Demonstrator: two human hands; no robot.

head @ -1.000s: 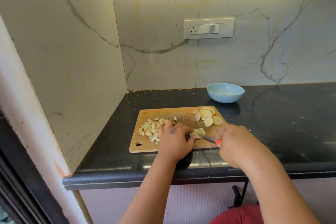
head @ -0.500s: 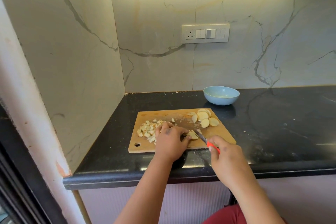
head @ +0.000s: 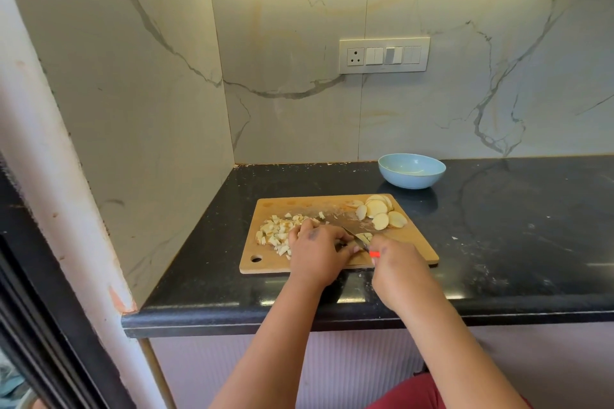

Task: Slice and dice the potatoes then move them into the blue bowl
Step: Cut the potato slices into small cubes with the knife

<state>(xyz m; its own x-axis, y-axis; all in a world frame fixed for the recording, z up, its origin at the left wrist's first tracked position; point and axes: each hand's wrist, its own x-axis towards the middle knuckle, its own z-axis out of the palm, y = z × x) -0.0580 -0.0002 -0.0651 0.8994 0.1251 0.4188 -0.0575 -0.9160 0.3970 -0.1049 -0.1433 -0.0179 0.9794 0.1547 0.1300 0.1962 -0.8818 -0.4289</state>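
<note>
A small stack of potato pieces lay near the middle of the wooden cutting board, just in front of both hands. The knife, red at the handle, ran its long axis from that handle at lower right up toward the upper left, tip pointing away from the person, blade resting on the pieces. The right hand curled around the handle. The left hand sat knuckles up with fingers bent down onto the pieces beside the blade, holding them. Diced potato was heaped at the board's left, partly under the left hand. Round potato slices overlapped at the far right corner, well apart from the dice. The blue bowl stood beyond the board, near the wall; its contents were hard to tell. The board lay on a black countertop, long side along the front edge, hanging hole at near left. Veined marble walls enclosed the corner, with a switch panel above the bowl.
</note>
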